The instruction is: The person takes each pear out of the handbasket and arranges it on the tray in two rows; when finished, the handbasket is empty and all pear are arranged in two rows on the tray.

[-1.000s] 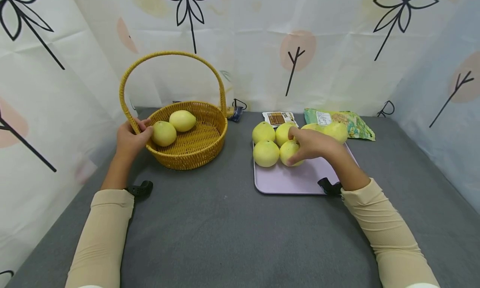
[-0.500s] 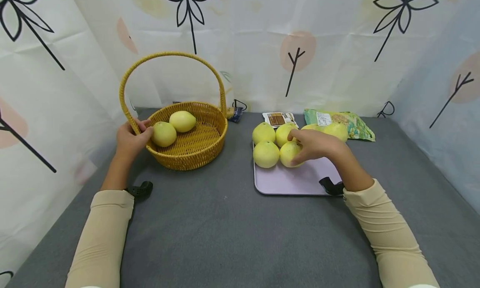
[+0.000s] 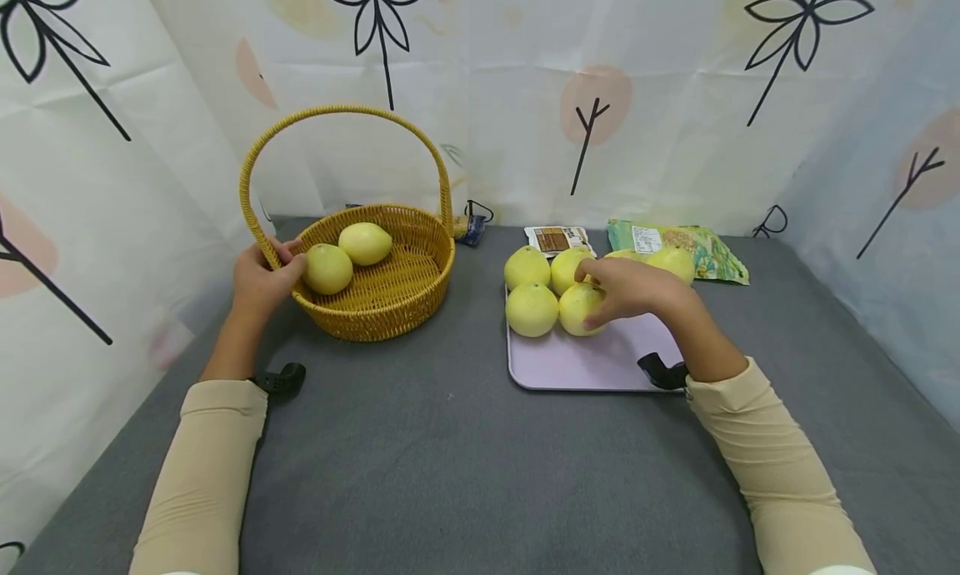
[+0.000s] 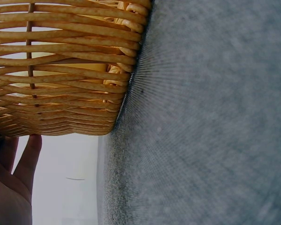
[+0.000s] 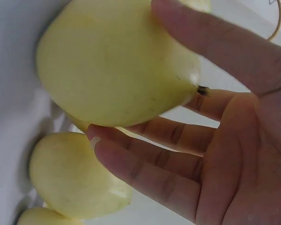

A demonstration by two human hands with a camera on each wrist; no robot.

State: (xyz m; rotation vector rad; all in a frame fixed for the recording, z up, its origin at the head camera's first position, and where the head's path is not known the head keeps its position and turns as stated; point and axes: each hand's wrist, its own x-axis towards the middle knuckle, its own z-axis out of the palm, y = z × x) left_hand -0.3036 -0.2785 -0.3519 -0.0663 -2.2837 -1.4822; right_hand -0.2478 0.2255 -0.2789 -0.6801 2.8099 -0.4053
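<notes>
My left hand (image 3: 258,282) grips the yellow wicker basket (image 3: 375,315) at the left foot of its tall handle. Inside the basket sit two pale yellow-green pears (image 3: 328,269), side by side toward its left. In the left wrist view, the basket's woven wall (image 4: 61,93) fills the top left, with part of the hand (image 4: 11,187) below. On the lilac tray (image 3: 577,367), my right hand (image 3: 630,292) holds a pear (image 3: 579,310) in the front row between thumb and curled fingers. The right wrist view shows this pear (image 5: 112,65) with its dark stem toward the palm.
Several more pears (image 3: 532,310) lie on the tray around the right hand. Behind it are a small brown-and-white packet (image 3: 555,238) and a green bag (image 3: 712,250). A dark blue packet (image 3: 472,228) lies behind the basket. Patterned cloth walls (image 3: 517,100) border the grey table.
My right hand has shifted slightly right, its thumb sliding toward the right side of the pear. The left hand, basket and pears stay in place.
</notes>
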